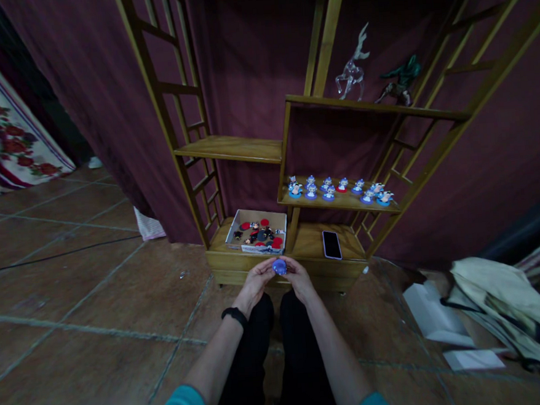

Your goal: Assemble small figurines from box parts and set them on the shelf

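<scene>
Between my two hands is a small purple-blue figurine [279,266], held over my knees just in front of the shelf unit. My left hand [257,278] has its fingers closed on the figurine's left side. From the right, my right hand [297,276] grips it too. Its details are too small to make out. Just beyond my hands, a shallow box [256,218] on the lowest shelf holds several small figures and red and dark round bases. To the right, figurines [328,192] on round blue, purple and red bases stand in rows on a middle shelf [339,202].
A phone [331,245] lies on the low shelf at right. Higher up stand a clear deer figure [352,67] and a dark green figure [402,79]. White boxes [435,314] and a pale bag [502,291] rest on the floor at right. A cable [61,254] crosses the floor at left.
</scene>
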A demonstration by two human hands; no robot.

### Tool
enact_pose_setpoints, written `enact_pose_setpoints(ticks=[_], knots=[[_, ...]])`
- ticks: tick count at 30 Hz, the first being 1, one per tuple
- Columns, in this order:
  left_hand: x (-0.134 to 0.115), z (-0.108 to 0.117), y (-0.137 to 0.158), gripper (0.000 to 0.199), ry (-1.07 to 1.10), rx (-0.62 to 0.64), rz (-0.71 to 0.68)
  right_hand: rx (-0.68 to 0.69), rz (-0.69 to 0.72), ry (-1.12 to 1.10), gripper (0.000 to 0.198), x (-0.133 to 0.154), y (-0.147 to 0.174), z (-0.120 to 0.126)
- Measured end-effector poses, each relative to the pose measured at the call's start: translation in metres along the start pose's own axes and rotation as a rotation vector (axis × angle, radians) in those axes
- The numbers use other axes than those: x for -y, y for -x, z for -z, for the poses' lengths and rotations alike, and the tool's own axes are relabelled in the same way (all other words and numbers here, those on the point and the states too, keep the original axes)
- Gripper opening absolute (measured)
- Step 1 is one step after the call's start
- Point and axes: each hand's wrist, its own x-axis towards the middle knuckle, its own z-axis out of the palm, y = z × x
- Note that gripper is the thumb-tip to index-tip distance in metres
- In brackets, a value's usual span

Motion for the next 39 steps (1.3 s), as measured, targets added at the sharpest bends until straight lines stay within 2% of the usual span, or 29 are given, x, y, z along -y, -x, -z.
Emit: enact_pose_setpoints(ticks=[5,9,28,34,39], knots=[[0.001,0.002,-0.002,0.049,0.011,0.000,0.010,-0.041,-0.064,-0.022,0.051,0.000,0.001,-0.001],[0.004,0.003,-0.003,0.047,0.013,-0.017,0.037,-0.022,-0.100,-0.027,0.048,-0.001,0.001,-0.001],[0.003,0.004,-0.006,0.033,0.027,-0.025,0.127,0.007,-0.083,0.038,0.039,0.010,0.003,-0.008],[0.001,0.003,-0.005,0.038,0.030,0.024,0.170,0.022,-0.073,0.068,0.038,0.009,0.001,-0.007],[0.004,0.006,-0.008,0.038,0.037,0.008,0.155,0.024,-0.056,0.053,0.039,0.011,0.002,-0.007]])
